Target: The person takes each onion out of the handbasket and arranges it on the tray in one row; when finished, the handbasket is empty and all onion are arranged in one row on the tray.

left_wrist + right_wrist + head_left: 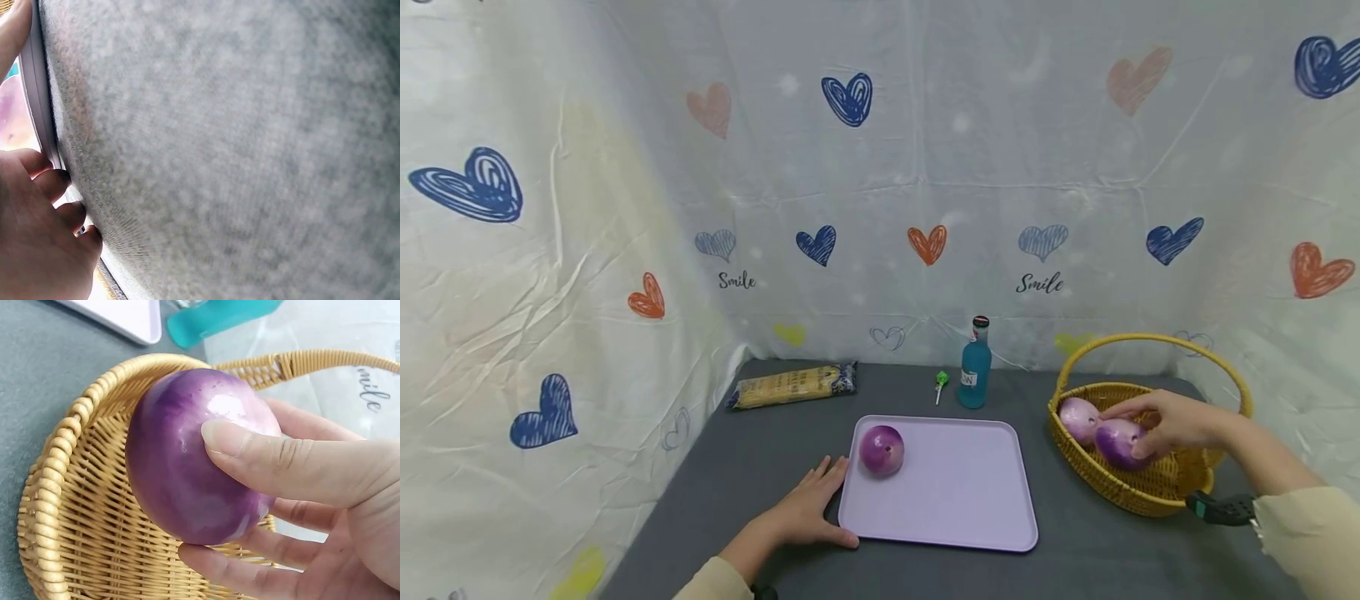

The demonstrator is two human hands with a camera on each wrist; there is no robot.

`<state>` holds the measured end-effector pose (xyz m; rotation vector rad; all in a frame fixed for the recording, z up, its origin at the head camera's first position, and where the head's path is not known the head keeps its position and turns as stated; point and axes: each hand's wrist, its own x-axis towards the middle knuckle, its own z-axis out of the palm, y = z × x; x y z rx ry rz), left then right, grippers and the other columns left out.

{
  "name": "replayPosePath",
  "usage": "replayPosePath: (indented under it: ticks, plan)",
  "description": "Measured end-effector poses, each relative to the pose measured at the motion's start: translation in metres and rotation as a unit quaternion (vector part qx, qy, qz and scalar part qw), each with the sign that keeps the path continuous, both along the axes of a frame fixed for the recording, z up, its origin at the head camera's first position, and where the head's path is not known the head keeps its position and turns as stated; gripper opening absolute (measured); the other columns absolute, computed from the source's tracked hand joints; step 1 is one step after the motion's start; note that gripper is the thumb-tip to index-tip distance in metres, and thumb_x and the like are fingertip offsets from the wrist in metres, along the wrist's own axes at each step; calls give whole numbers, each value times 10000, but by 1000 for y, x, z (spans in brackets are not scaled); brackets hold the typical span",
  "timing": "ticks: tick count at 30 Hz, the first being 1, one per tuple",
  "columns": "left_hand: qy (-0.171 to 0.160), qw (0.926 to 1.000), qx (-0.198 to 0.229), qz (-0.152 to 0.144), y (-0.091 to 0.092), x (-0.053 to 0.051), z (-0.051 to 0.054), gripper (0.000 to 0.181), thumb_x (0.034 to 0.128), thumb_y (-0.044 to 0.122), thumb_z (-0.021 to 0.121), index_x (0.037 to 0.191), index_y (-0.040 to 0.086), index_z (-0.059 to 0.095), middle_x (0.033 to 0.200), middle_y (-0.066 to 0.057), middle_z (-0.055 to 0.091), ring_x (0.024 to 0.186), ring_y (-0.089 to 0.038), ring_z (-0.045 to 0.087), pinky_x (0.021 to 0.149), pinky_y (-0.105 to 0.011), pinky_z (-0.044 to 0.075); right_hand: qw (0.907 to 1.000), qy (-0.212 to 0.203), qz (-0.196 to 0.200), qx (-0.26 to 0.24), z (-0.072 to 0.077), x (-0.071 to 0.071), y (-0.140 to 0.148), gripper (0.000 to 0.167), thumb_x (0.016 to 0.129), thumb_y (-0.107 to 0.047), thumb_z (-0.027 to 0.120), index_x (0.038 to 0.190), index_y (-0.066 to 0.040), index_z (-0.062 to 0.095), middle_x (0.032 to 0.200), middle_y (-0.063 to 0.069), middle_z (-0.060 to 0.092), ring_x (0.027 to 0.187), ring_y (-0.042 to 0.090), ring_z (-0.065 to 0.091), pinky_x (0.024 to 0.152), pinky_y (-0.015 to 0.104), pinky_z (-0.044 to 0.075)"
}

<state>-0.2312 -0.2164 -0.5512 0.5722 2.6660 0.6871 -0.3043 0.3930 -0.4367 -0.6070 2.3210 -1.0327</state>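
Note:
In the head view a purple round vegetable, like an onion (pixel 1120 442), is gripped by my right hand (pixel 1176 423) inside the yellow wicker basket (pixel 1131 498). The right wrist view shows thumb and fingers curled round that purple onion (pixel 187 469), above the woven floor. A paler onion (pixel 1079 419) lies beside it in the basket. On the light purple tray (pixel 955 483) another onion (pixel 882 451) sits near the upper left corner. My left hand (pixel 805 506) touches the tray's left edge, fingers extended and thumb at the lower left corner.
Behind the tray stand a blue bottle (pixel 975 371) and a green lollipop (pixel 942 382). A yellow packet (pixel 793 385) lies at the back left of the grey table (pixel 700 500). The basket's tall handle (pixel 1150 337) arches over it at the right.

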Motion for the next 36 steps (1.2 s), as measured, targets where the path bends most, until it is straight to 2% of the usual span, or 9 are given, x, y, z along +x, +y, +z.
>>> replayPosePath:
  ticks: [5,9,12,16,22,28,36]
  plan:
    - [20,10000,-16,-53,1,-2,0,1244,716,697,784,1619,80,191,1683,-142,192,1550,-426,96,1181,-689,164,9998,182,20,-75,2,3,0,557,916,-147,741,1416,3,548,1247,234,608,972,220,625,726,357,612]
    - [-15,10000,13,-44,2,1,0,1229,727,666,797,1617,73,191,1682,-143,198,1552,-421,100,1182,-686,168,9988,498,-33,-4,8,8,-2,563,933,-174,726,1422,23,529,1093,149,650,848,142,636,688,355,610]
    - [-38,10000,25,-38,4,4,2,1219,736,642,806,1617,68,190,1680,-148,200,1550,-425,101,1180,-689,169,9970,758,-137,86,12,10,-5,565,931,-204,735,1424,-5,543,1148,185,665,871,103,640,685,344,606]
    - [-27,10000,16,0,3,4,3,1221,731,648,806,1617,73,193,1681,-142,201,1550,-425,103,1180,-689,169,9960,861,-208,68,15,11,-11,569,927,-218,741,1428,-30,550,1290,247,627,952,61,638,710,328,609]
    - [44,10000,-19,-11,0,0,2,1232,724,667,799,1617,73,194,1681,-141,202,1552,-418,104,1183,-684,168,9940,1060,-210,168,22,14,-23,579,927,-238,743,1428,-25,548,1220,200,660,897,85,642,693,326,605]
    - [32,10000,-36,-23,1,-1,1,1232,722,665,801,1616,72,195,1680,-146,201,1554,-417,97,1188,-680,159,9884,1432,-242,433,29,14,-36,582,923,-316,744,1435,-103,567,1250,131,676,990,108,635,754,250,557]
    - [27,10000,9,-8,1,0,2,1230,723,662,802,1616,73,196,1681,-141,202,1553,-419,99,1184,-686,162,9884,1444,-220,404,32,12,-50,587,918,-327,749,1437,-122,569,1262,115,677,1015,198,632,776,250,557]
